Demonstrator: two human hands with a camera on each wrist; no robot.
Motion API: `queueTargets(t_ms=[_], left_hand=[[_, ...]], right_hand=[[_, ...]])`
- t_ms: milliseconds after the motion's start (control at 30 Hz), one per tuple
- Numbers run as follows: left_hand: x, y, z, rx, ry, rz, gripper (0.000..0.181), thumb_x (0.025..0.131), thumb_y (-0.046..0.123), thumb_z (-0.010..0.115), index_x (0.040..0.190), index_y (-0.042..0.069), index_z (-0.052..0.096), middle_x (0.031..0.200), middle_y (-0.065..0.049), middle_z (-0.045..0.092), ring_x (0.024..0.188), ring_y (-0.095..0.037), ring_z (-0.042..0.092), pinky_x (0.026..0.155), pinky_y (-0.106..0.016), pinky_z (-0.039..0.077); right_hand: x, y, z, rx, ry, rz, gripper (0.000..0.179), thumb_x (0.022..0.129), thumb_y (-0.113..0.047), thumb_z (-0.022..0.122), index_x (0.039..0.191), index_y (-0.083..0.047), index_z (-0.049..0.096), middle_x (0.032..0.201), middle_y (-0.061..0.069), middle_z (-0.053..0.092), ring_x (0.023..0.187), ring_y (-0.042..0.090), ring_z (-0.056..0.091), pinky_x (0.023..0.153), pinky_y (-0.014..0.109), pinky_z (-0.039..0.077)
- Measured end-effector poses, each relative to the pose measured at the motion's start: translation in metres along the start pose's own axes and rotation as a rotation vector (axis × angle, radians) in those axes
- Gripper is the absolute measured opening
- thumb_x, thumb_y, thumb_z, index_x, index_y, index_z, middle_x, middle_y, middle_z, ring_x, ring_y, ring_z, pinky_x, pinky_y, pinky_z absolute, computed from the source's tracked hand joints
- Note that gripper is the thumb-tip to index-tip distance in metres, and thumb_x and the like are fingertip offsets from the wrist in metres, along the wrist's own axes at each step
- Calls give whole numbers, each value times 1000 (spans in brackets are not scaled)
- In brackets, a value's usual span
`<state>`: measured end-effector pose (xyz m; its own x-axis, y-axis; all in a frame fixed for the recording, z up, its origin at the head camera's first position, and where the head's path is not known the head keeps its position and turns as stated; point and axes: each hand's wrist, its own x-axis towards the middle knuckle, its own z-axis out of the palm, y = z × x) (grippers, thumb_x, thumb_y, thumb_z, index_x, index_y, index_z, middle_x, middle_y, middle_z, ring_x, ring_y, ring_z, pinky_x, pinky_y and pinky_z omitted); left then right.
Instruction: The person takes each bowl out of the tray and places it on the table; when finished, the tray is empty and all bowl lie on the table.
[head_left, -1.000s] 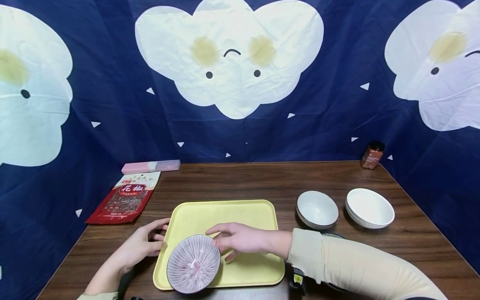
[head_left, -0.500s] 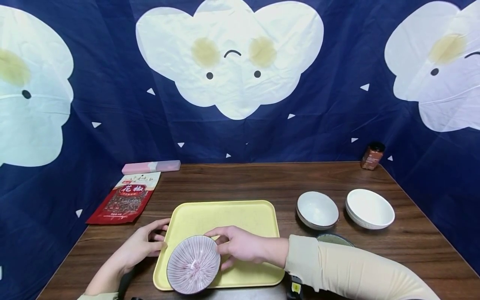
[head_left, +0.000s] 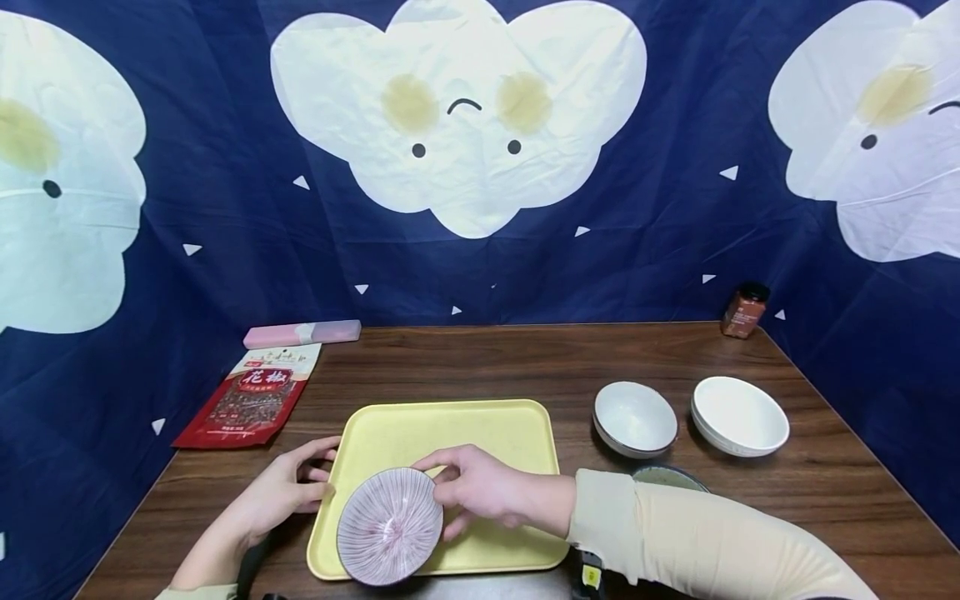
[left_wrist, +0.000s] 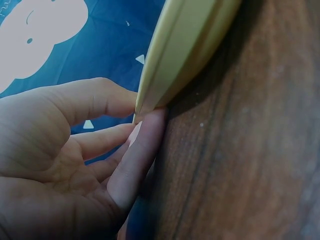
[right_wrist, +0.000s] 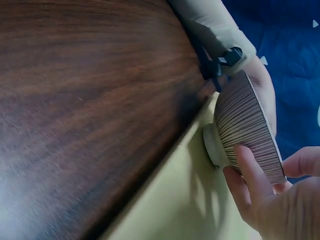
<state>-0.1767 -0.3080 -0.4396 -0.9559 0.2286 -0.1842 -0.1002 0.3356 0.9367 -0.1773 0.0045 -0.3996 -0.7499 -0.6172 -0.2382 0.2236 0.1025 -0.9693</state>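
A striped bowl (head_left: 390,527) with a pinkish centre stands at the front left of the yellow tray (head_left: 480,425). My right hand (head_left: 487,492) holds its right rim, the thumb by the inner edge and fingers against the outside. The right wrist view shows the striped outer wall of the bowl (right_wrist: 245,127) and its pale foot, tipped over the tray (right_wrist: 170,210). On the other side, my left hand (head_left: 281,487) pinches the tray's left edge. In the left wrist view the fingertips of the left hand (left_wrist: 75,150) meet at the tray's rim (left_wrist: 172,55).
Right of the tray are a grey-white bowl (head_left: 635,418), a white bowl (head_left: 738,415) and a dark green dish (head_left: 671,477), partly behind my sleeve. A red spice bag (head_left: 251,400) and a pink case (head_left: 300,333) lie left. A spice jar (head_left: 746,311) stands far right.
The right hand has closed from a looser touch into a grip on the bowl's rim. The bowl has shifted slightly right. The right forearm has drawn nearer, uncovering more of the green dish.
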Motion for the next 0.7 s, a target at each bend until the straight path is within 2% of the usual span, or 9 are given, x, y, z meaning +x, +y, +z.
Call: queueTargets(t_ms=[200, 467, 700], left_hand=[[0, -1, 0, -3, -5, 11, 74, 85, -8, 66, 151, -12, 33, 131, -29, 44, 98, -27, 57, 73, -42, 61], [0, 0, 0, -4, -7, 13, 74, 85, -8, 66, 151, -13, 32, 131, -29, 44, 98, -27, 56, 74, -41, 61], [-1, 1, 0, -3, -4, -5, 75, 85, -8, 67, 151, -13, 31, 133, -29, 44, 100, -28, 57, 74, -41, 61]], right_hand=[[-7, -18, -9, 4, -11, -9, 57, 79, 16, 49, 131, 0, 64, 86, 10, 63, 71, 17, 64, 60, 41, 61], [-26, -38, -23, -12, -36, -54, 57, 82, 12, 49, 137, 1, 61, 96, 13, 68, 79, 19, 66, 65, 45, 62], [-50, -49, -38, -36, -44, -58, 59, 82, 9, 50, 139, -1, 60, 103, 14, 68, 82, 21, 67, 64, 42, 62]])
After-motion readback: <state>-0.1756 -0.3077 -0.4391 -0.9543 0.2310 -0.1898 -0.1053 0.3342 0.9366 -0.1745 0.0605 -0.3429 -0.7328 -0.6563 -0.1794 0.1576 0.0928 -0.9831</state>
